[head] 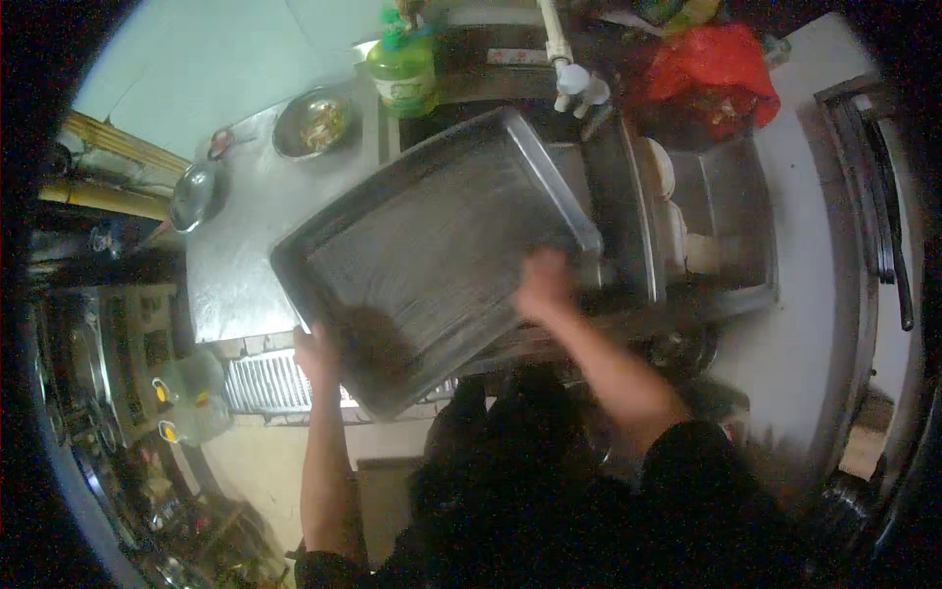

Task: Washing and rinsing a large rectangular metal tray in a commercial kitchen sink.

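Observation:
A large rectangular metal tray (434,235) with raised rims is held tilted over the sink area, its near corner hanging past the counter's front. My left hand (316,357) grips the tray's left rim, thumb on the edge. My right hand (546,283), blurred by motion, is over the tray's right part near the short right rim. Its fingers look curled, but whether anything is in them cannot be made out. Beneath the tray is a dark sink basin (618,199), partly hidden by it. A white plastic tap (574,81) stands behind the basin.
On the metal worktop (243,272) at left are a metal bowl with food scraps (316,121), another metal bowl (195,195) and red-handled scissors (221,143). A green detergent bottle (401,73) stands behind the tray. At right, a second basin (736,221) holds white dishes (659,169); a red plastic bag (710,70) sits behind.

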